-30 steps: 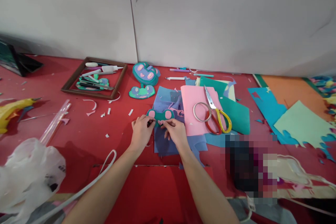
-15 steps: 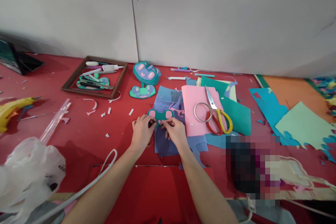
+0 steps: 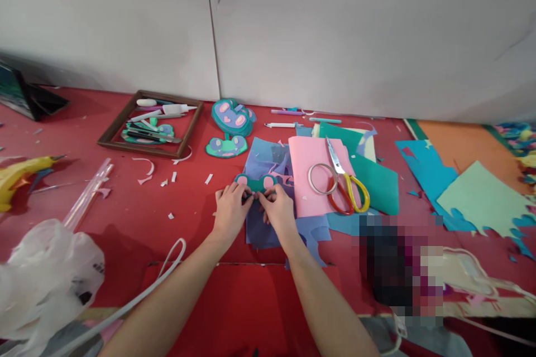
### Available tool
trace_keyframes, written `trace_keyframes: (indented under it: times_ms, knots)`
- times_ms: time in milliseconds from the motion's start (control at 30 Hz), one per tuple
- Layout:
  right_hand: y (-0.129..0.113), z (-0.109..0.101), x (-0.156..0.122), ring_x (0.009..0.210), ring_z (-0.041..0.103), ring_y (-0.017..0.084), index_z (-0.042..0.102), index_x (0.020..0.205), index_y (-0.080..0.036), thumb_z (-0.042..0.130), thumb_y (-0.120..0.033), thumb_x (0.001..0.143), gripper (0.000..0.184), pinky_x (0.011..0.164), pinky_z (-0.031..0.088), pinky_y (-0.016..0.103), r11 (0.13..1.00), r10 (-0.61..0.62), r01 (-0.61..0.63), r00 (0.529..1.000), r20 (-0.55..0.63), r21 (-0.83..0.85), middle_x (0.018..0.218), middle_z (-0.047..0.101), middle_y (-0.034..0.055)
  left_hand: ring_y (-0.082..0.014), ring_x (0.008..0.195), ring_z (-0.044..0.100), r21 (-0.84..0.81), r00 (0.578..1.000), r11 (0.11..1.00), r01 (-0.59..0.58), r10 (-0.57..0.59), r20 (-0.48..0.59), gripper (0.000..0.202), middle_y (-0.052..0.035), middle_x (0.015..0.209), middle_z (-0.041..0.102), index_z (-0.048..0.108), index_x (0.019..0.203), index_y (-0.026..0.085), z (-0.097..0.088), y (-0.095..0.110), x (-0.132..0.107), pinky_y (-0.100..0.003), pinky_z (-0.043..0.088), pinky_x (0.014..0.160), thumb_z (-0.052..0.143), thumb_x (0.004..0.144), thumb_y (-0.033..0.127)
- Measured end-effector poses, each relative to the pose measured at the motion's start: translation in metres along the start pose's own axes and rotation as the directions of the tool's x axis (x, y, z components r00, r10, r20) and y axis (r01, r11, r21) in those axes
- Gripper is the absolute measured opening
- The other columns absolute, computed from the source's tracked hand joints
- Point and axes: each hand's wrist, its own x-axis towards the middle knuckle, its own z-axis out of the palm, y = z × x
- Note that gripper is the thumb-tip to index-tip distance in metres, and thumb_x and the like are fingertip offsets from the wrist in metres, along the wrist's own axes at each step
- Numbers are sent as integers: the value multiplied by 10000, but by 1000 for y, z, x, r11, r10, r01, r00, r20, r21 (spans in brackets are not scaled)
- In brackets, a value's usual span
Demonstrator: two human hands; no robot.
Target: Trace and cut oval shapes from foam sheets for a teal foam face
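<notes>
A teal felt cutout (image 3: 254,183) with two pink ovals on its raised corners, like a frog's head, lies over a stack of blue-purple felt sheets (image 3: 263,231). My left hand (image 3: 231,207) grips its lower left side, fingers pinched. From the right, my right hand (image 3: 277,207) is closed on the same cutout. The fingertips of both hands meet at its middle and mostly cover a small pink heart there. Just behind are a finished-looking frog-shaped felt piece (image 3: 227,146) and a larger blue and teal felt piece (image 3: 232,117).
Pink felt (image 3: 304,162) carries red-and-yellow-handled scissors (image 3: 345,181) and a tape ring (image 3: 312,178). At left are a wooden frame (image 3: 104,134) around tools, a yellow glue gun (image 3: 25,173) and a plastic bag (image 3: 54,273). Felt sheets (image 3: 481,195) lie at right.
My fingertips have drawn together over the pink heart, which showed more clearly before. The cutout stays in nearly the same place.
</notes>
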Motion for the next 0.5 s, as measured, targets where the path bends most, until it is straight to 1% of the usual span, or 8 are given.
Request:
trace_keyframes:
  times_ms: [67, 133, 200, 267, 333, 400, 467, 500]
  knots:
    - [-1, -1, -2, 242, 403, 102, 442, 734, -254, 668, -470, 737, 312, 260, 228, 227, 1000, -18, 18, 1000, -4, 10, 424, 520, -96, -206, 850, 602, -38, 999, 999, 24, -25, -24, 42, -19, 840, 657, 603, 847, 220, -3, -1, 2, -367, 368, 849, 574, 836, 191]
    - [-3, -4, -5, 241, 383, 96, 440, 771, -255, 627, -523, 773, 327, 269, 223, 231, 997, -49, 50, 998, -30, 64, 431, 515, -97, -215, 878, 607, -70, 992, 995, 69, -76, -98, 69, -30, 880, 656, 595, 871, 221, -6, -3, 4, -372, 384, 844, 556, 839, 174]
    - [-6, -6, -7, 246, 373, 90, 445, 808, -251, 584, -575, 797, 352, 281, 232, 231, 989, -70, 82, 993, -99, 123, 442, 509, -96, -241, 952, 602, -87, 974, 989, 121, -135, -180, 96, -57, 970, 649, 591, 923, 226, -10, -5, 5, -387, 400, 842, 559, 840, 192]
    - [-9, -9, -8, 254, 373, 83, 455, 841, -243, 547, -606, 814, 375, 287, 238, 224, 982, -72, 99, 983, -166, 161, 453, 504, -93, -280, 1059, 572, -82, 957, 982, 168, -182, -226, 173, -92, 1085, 621, 583, 1001, 232, -12, -6, 5, -414, 413, 852, 585, 828, 225]
    - [-10, -10, -8, 261, 372, 73, 472, 867, -232, 509, -615, 835, 387, 292, 241, 212, 977, -73, 109, 978, -195, 183, 465, 509, -90, -317, 1143, 526, -47, 955, 979, 196, -202, -216, 257, -114, 1182, 580, 577, 1052, 235, -12, -8, 4, -444, 418, 865, 626, 800, 250]
    - [-10, -10, -8, 265, 366, 63, 485, 878, -222, 494, -615, 845, 394, 296, 246, 201, 972, -80, 120, 978, -193, 202, 472, 513, -88, -334, 1157, 508, -6, 961, 978, 211, -208, -182, 274, -117, 1223, 554, 587, 1026, 232, -11, -8, 4, -464, 418, 871, 665, 763, 247]
    - [-10, -9, -8, 270, 359, 58, 492, 871, -219, 509, -615, 835, 398, 301, 248, 196, 967, -89, 129, 978, -186, 219, 474, 512, -90, -327, 1119, 522, -5, 963, 976, 218, -216, -161, 225, -109, 1192, 565, 594, 943, 221, -10, -9, 6, -457, 423, 859, 680, 736, 221]
    - [-10, -8, -8, 277, 357, 56, 494, 866, -219, 521, -615, 828, 399, 304, 249, 197, 964, -93, 135, 978, -186, 228, 477, 510, -89, -310, 1079, 539, -33, 964, 976, 214, -216, -155, 188, -98, 1138, 586, 589, 893, 216, -10, -10, 7, -440, 429, 845, 679, 728, 206]
